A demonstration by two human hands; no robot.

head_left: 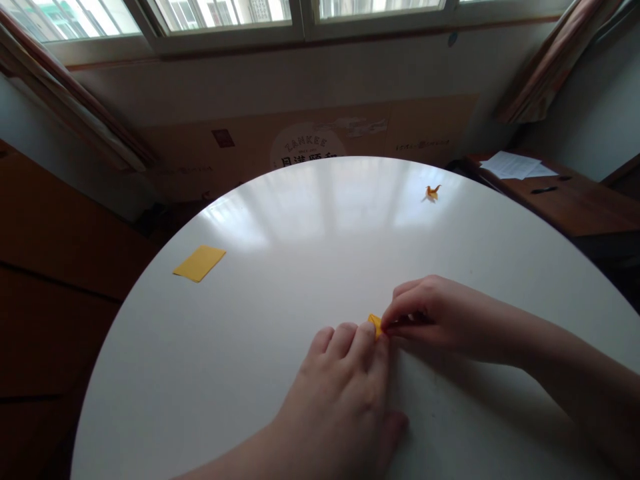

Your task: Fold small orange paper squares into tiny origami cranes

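Note:
A small folded piece of yellow paper (375, 325) lies on the white table, mostly covered by my fingers. My left hand (345, 387) rests palm down over it, its bent fingers pressing the paper against the tabletop. From the right, my right hand (420, 310) pinches the paper's right edge between thumb and index finger. The fingertips of both hands almost meet there. How the paper is folded underneath is hidden.
A flat yellow paper sheet (200, 263) lies on the round white table (250, 413) to the left. A small folded yellow paper bird (433, 193) stands near the far right edge. Beyond are a brown cabinet with white papers (517, 165), a cardboard panel (180, 150) and windows.

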